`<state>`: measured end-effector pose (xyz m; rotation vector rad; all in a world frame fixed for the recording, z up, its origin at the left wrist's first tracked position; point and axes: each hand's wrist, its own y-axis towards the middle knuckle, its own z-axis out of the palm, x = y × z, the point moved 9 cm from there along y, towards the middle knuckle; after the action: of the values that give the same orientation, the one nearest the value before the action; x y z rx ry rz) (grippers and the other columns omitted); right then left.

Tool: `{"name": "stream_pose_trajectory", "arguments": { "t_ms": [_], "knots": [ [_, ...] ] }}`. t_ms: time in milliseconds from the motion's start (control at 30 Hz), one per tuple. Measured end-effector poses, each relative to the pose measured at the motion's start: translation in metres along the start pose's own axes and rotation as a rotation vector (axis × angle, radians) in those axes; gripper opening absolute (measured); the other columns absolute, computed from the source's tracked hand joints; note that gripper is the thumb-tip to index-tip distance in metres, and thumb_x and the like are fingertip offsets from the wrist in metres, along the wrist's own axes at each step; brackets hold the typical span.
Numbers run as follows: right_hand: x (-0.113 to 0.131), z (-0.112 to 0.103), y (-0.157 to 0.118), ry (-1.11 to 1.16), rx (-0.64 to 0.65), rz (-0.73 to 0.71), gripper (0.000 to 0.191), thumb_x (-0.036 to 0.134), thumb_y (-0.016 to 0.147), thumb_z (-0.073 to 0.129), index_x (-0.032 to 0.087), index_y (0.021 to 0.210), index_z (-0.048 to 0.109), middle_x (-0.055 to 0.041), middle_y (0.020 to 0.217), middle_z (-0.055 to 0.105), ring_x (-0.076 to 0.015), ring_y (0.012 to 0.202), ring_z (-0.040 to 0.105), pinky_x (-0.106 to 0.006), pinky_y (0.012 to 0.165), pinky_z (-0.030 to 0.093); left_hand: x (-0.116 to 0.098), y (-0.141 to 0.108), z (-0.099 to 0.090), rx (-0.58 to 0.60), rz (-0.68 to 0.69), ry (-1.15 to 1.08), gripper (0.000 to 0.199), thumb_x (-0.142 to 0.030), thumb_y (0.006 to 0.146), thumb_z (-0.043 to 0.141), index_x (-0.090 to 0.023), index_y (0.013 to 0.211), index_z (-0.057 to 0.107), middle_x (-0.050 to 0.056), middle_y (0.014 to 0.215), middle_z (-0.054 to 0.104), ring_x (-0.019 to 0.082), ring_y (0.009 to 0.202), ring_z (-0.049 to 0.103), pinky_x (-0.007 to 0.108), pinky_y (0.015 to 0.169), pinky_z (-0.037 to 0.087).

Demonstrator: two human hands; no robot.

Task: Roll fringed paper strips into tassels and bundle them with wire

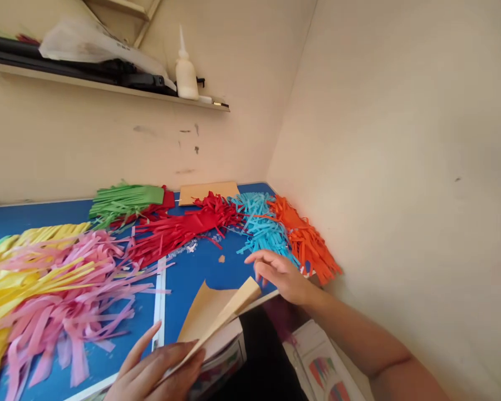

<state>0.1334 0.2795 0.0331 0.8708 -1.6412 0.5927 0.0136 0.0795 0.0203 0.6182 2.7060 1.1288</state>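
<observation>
At the bottom, my left hand [158, 370] is closed on a folded piece of brown paper [209, 312], with the thumb and fingers pinching its lower edge. One of its fingers points up, away from the paper. The paper stands tilted over the table's front edge, a narrow folded strip facing me and a wider sheet behind it. My right hand [284, 278] hovers just past the paper's upper right corner, apart from it. Its fingers are bent and loosely spread, and nothing shows between them. Beyond it lie fringed strips of blue paper [261, 223] and orange paper [307, 239].
On the blue table [209, 267] lie bundles of red [196, 223], green [127, 200], pink [67, 312] and yellow [20, 289] paper fringe. Flat brown paper [209, 192] rests by the wall. A glue bottle [186, 75] stands on the shelf [108, 89]. Printed boxes [325, 362] sit below the table edge.
</observation>
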Motion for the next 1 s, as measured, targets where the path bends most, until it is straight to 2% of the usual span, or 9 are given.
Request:
{"name": "stream_pose_trajectory", "arguments": {
  "t_ms": [67, 133, 267, 367, 433, 567, 633, 800, 1000],
  "knots": [
    [0.035, 0.003, -0.001, -0.325, 0.008, -0.285, 0.056, 0.068, 0.085, 0.057, 0.022, 0.115, 0.065, -0.0093, 0.109, 0.066, -0.024, 0.106, 0.061, -0.041, 0.097, 0.045, 0.009, -0.003, 0.003, 0.032, -0.086, -0.057, 0.028, -0.019, 0.096, 0.046, -0.028, 0.112, 0.068, -0.002, 0.098, 0.076, 0.011, 0.096, 0.069, 0.035, 0.122, 0.027],
    [0.044, 0.018, 0.004, -0.434, 0.112, -0.358, 0.053, 0.063, 0.082, 0.066, 0.023, 0.117, 0.066, -0.0087, 0.114, 0.068, -0.0247, 0.112, 0.06, -0.043, 0.103, 0.04, 0.013, -0.006, 0.006, 0.054, -0.131, -0.112, 0.029, -0.019, 0.096, 0.046, -0.029, 0.114, 0.067, -0.002, 0.099, 0.075, 0.012, 0.102, 0.068, 0.035, 0.119, 0.033],
    [-0.001, 0.038, 0.03, -0.22, 0.24, -0.002, 0.018, 0.037, 0.083, 0.07, 0.019, 0.083, 0.073, -0.0001, 0.074, 0.072, -0.0142, 0.07, 0.066, -0.025, 0.07, 0.049, 0.023, -0.005, 0.01, 0.065, -0.206, -0.091, 0.029, -0.022, 0.093, 0.051, -0.031, 0.114, 0.069, 0.005, 0.136, 0.06, 0.022, 0.13, 0.052, 0.04, 0.112, 0.041],
    [-0.026, 0.043, 0.042, -0.104, 0.221, 0.114, 0.015, 0.032, 0.076, 0.073, 0.017, 0.076, 0.072, -0.0002, 0.073, 0.071, -0.0131, 0.068, 0.064, -0.023, 0.064, 0.047, 0.032, -0.001, 0.008, 0.047, -0.287, -0.022, 0.029, -0.023, 0.091, 0.053, -0.038, 0.105, 0.073, 0.003, 0.159, 0.032, 0.033, 0.144, 0.032, 0.057, 0.116, 0.026],
    [-0.031, 0.049, 0.045, -0.036, 0.249, 0.124, 0.016, 0.032, 0.073, 0.076, 0.017, 0.078, 0.073, -0.0008, 0.077, 0.072, -0.0135, 0.071, 0.064, -0.023, 0.066, 0.048, 0.035, 0.001, 0.009, 0.044, -0.309, -0.029, 0.028, -0.026, 0.092, 0.051, -0.039, 0.103, 0.073, 0.002, 0.16, 0.032, 0.033, 0.143, 0.035, 0.062, 0.117, 0.018],
    [-0.036, 0.055, 0.049, 0.058, 0.265, 0.165, 0.025, 0.036, 0.07, 0.081, 0.018, 0.085, 0.073, -0.0011, 0.078, 0.072, -0.0144, 0.072, 0.066, -0.024, 0.068, 0.051, 0.04, 0.002, 0.028, 0.148, -0.271, -0.21, 0.028, -0.026, 0.094, 0.053, -0.037, 0.114, 0.069, 0.001, 0.136, 0.062, 0.017, 0.118, 0.062, 0.04, 0.116, 0.035],
    [-0.035, 0.055, 0.054, 0.029, 0.268, 0.139, 0.025, 0.04, 0.073, 0.08, 0.018, 0.084, 0.074, -0.0011, 0.077, 0.072, -0.0145, 0.071, 0.067, -0.025, 0.067, 0.051, 0.045, 0.001, 0.037, 0.187, -0.284, -0.333, 0.028, -0.029, 0.095, 0.053, -0.035, 0.117, 0.068, -0.001, 0.114, 0.074, 0.01, 0.101, 0.07, 0.022, 0.099, 0.05],
    [-0.001, 0.06, 0.056, -0.314, 0.39, -0.381, 0.024, 0.04, 0.092, 0.064, 0.02, 0.09, 0.077, -0.0043, 0.088, 0.076, -0.014, 0.08, 0.068, -0.025, 0.073, 0.05, 0.06, 0.006, 0.042, 0.154, -0.385, -0.48, 0.024, -0.033, 0.094, 0.055, -0.033, 0.112, 0.072, -0.005, 0.099, 0.078, 0.01, 0.089, 0.074, 0.012, 0.078, 0.056],
    [0.024, 0.064, 0.033, -0.719, 0.256, -0.937, 0.02, 0.026, 0.101, 0.052, 0.021, 0.1, 0.071, -0.0012, 0.09, 0.076, -0.0108, 0.075, 0.066, -0.029, 0.066, 0.038, 0.062, 0.013, 0.038, 0.153, -0.417, -0.505, 0.025, -0.036, 0.096, 0.053, -0.035, 0.114, 0.071, -0.004, 0.097, 0.078, 0.01, 0.082, 0.075, 0.013, 0.07, 0.057]
  ]
}}
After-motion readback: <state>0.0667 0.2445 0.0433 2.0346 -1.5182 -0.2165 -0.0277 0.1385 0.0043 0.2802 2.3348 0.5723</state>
